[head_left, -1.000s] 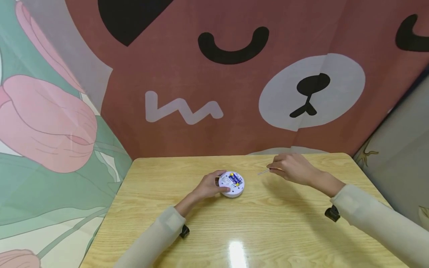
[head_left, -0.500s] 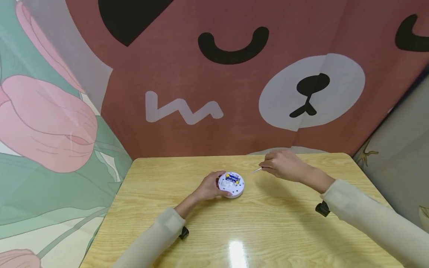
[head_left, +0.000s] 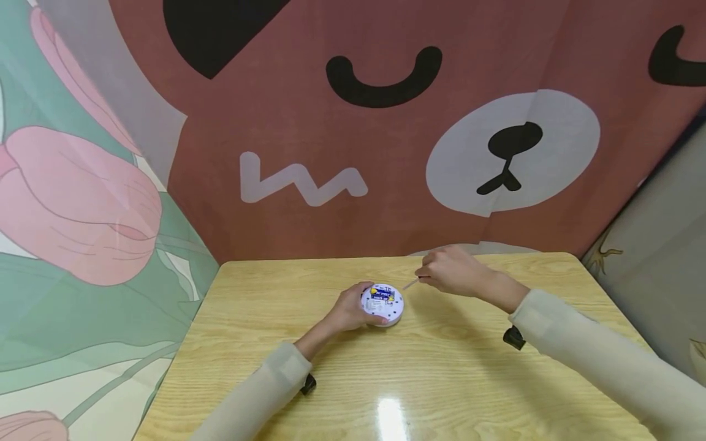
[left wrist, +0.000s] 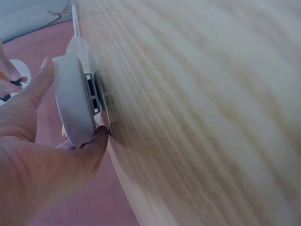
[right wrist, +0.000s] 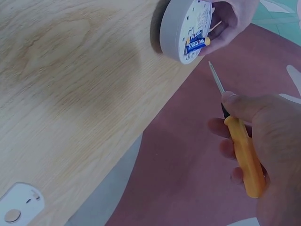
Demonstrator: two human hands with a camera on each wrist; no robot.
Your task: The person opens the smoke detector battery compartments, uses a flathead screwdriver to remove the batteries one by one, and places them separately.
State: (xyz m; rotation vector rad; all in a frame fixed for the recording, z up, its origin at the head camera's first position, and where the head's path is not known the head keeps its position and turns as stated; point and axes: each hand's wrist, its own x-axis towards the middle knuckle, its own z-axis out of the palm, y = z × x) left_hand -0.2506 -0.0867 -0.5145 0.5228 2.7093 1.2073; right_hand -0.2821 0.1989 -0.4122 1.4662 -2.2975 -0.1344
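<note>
My left hand (head_left: 350, 309) grips the rim of a round white battery-powered device (head_left: 382, 313), thumb on the near side and fingers on the far side. Blue and yellow batteries (right wrist: 196, 45) sit exposed in its upturned face. Seen from the left wrist, the device's underside has a slotted grey part (left wrist: 92, 94) facing the table. My right hand (head_left: 453, 271) holds a screwdriver (right wrist: 245, 155) by its yellow handle, thumb near the shaft. In the head view, the metal tip stands just beside the device's far right edge; whether it touches cannot be told.
A light wood-grain table (head_left: 331, 380) lies under both hands, its far edge close behind them against a printed bear curtain (head_left: 309, 128). A flat white piece with a round hole (right wrist: 19, 203) lies on the table, in the right wrist view.
My right hand has moved left with the screwdriver, bringing its tip to the device's edge. The device has turned in my left hand, so its batteries sit farther from me.
</note>
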